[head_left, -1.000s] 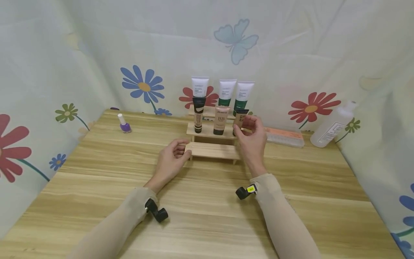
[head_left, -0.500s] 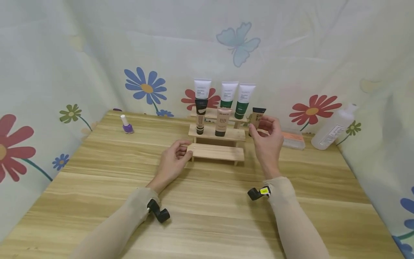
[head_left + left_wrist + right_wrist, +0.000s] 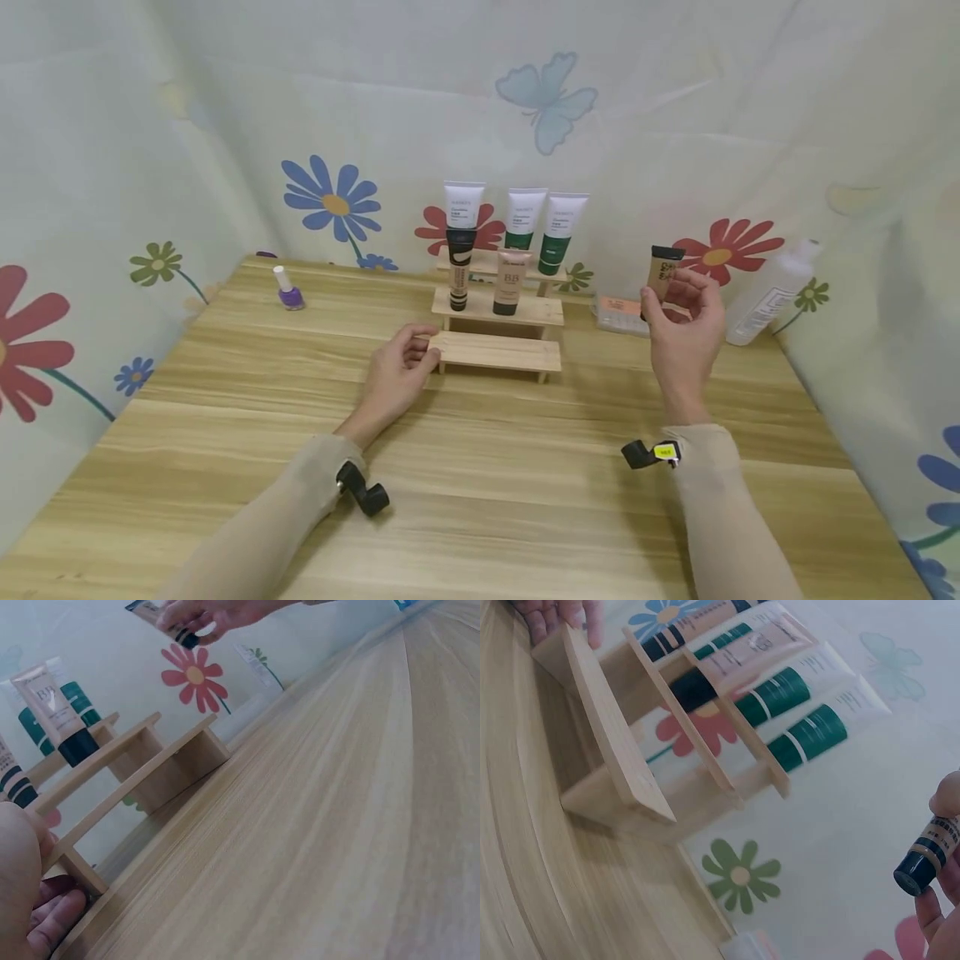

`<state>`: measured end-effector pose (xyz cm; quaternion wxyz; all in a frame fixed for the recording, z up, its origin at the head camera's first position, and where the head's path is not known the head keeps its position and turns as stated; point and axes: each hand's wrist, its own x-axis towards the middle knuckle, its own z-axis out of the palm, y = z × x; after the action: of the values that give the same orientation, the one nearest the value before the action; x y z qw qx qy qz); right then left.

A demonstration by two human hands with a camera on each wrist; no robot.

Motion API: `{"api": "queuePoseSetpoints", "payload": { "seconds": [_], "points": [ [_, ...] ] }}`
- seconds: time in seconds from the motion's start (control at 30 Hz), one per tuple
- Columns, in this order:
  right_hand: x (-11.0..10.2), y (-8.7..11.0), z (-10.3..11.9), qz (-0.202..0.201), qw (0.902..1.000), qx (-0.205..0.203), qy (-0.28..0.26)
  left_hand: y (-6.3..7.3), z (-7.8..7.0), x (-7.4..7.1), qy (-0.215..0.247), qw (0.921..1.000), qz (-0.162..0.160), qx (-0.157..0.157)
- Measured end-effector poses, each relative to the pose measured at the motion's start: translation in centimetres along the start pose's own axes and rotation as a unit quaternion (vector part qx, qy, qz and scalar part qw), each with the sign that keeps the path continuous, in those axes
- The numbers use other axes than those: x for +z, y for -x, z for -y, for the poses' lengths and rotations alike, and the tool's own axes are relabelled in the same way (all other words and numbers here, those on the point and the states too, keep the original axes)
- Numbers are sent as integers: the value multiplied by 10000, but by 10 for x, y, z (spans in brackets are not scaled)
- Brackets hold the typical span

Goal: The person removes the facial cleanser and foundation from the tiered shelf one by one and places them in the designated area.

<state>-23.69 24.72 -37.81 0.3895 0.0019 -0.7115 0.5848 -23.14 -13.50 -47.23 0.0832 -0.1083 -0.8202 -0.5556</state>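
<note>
- Purple nail polish bottle (image 3: 290, 292) with a white cap, standing upright near the far left of a wood-grain table (image 3: 480, 517), well apart from both hands.
- Left hand (image 3: 395, 367), reaching in from a beige sleeve (image 3: 262, 517) with a small black camera (image 3: 363, 492) at the wrist. Its thumb and fingers pinch the left end of the lowest shelf of a stand.
- Pale wooden stand (image 3: 498, 351) with three stepped shelves, resting on the table.
- Middle shelf, left: a tan tube with black stripes (image 3: 459, 275), upright on its cap. Just beside it, a pink BB tube (image 3: 511, 279) with a black cap, also upright.
- Top shelf: three white-and-green tubes (image 3: 561, 229) in a row, one to the left and two closer together toward the right.
- Flat clear box with an orange label (image 3: 618, 308), lying on the table to the right of the stand, partly hidden by the other hand.
- Small tan tube with black ends (image 3: 662, 271), in the air right of the stand and well apart from it. It sits between thumb and fingertips, cap downward, its flat top leaning slightly right above the grip.
- Right hand (image 3: 686, 325), pinching that tube, the thumb on its near side.
- Whitish bottle (image 3: 774, 292), on the table just beyond the right hand, before a flower-printed curtain (image 3: 637, 100).
</note>
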Motion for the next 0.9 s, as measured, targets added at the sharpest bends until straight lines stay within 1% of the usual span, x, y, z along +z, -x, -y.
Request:
{"api": "queuePoseSetpoints", "payload": {
  "seconds": [0.1,0.27,0.47,0.6,0.73,0.9],
  "points": [
    [-12,-5,-3,-199,9997,93,121,0,1,-2,37,10000,-17,-18],
    [-30,-10,-5,-497,9978,127,422,0,3,-2,-7,10000,-64,-23],
    [-48,-8,1,-705,9950,196,673,1,3,-2,-74,10000,-55,-21],
    [-60,-8,-2,-838,9920,273,903,1,3,-1,-62,10000,-39,30],
    [-75,-9,-14,-868,9895,372,1093,0,2,-1,-52,10000,-24,55],
    [-95,-7,-30,-748,9878,406,1307,-1,4,0,-57,10000,-8,34]
  ]
}}
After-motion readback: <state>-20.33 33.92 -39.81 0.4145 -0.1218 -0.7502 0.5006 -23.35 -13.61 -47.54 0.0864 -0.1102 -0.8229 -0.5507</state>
